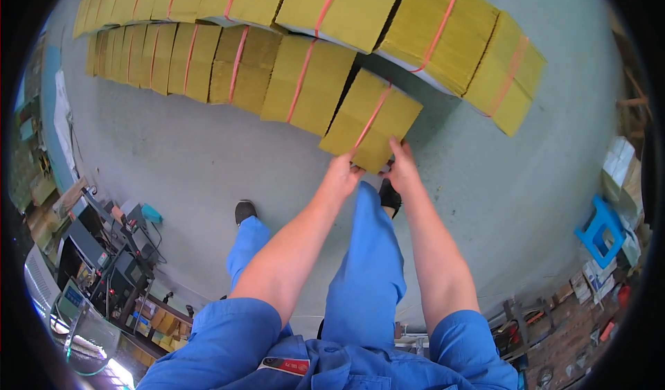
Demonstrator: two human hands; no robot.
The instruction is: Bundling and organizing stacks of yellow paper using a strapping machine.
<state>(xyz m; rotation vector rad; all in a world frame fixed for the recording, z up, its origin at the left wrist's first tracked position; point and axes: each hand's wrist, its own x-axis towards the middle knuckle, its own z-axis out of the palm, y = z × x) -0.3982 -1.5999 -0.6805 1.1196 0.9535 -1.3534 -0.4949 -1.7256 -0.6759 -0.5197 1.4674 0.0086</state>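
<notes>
A yellow cardboard box (381, 116) with a pink strap around it stands at the right end of the nearer row of boxes. My left hand (343, 174) grips its near edge, close to the strap, with fingers curled under. At the box's near right corner my right hand (402, 167) is closed, the thumb side against the cardboard. The fingertips of both hands are partly hidden. Just left of this box stands another strapped yellow box (305, 85), with a dark gap between the two.
A second row of strapped yellow boxes (443, 26) curves behind, ending in a tilted-looking box (509, 75) at right. Grey floor (208, 140) lies around my feet. A blue plastic stool (601, 232) and a cluttered wooden bench (575, 334) are at right; machinery (104, 244) stands at left.
</notes>
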